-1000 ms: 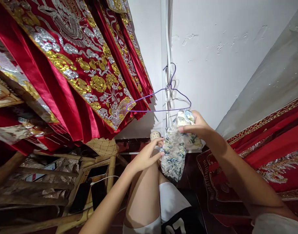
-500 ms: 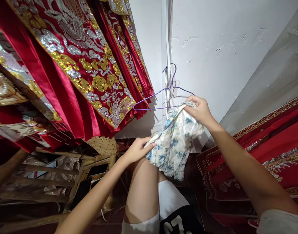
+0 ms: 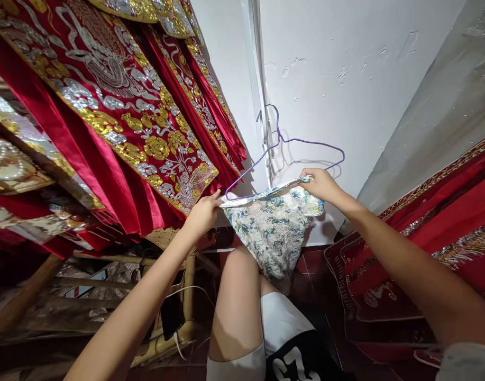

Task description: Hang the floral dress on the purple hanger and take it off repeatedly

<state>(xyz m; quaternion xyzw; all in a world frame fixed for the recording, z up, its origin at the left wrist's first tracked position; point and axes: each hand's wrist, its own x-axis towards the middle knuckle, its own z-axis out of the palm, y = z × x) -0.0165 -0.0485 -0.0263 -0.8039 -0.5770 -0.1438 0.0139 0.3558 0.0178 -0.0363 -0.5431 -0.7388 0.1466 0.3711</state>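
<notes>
A small white garment with a blue and green floral print (image 3: 270, 227) hangs stretched between my two hands. My left hand (image 3: 204, 214) is closed on one end of its upper edge, right by the lower left corner of a purple wire hanger (image 3: 250, 168). Farther right, my right hand (image 3: 319, 185) pinches the other end of that edge, below the hanger's right arm. The hanger's lower left part lies along the cloth edge; whether it is inside or behind the cloth I cannot tell. Its hook is up against the white wall.
Red sequined embroidered garments (image 3: 147, 121) hang on the left. A pale vertical pipe (image 3: 253, 63) runs up the wall. Red trimmed fabric (image 3: 417, 264) stands at the right under clear plastic sheeting. A bamboo seat (image 3: 158, 346), a phone (image 3: 85, 284) and a white cable (image 3: 190, 288) are at the lower left.
My left hand has moved left and up with its end of the garment, spreading the cloth wider and flatter. The hanger's lower left corner now meets the cloth's upper edge.
</notes>
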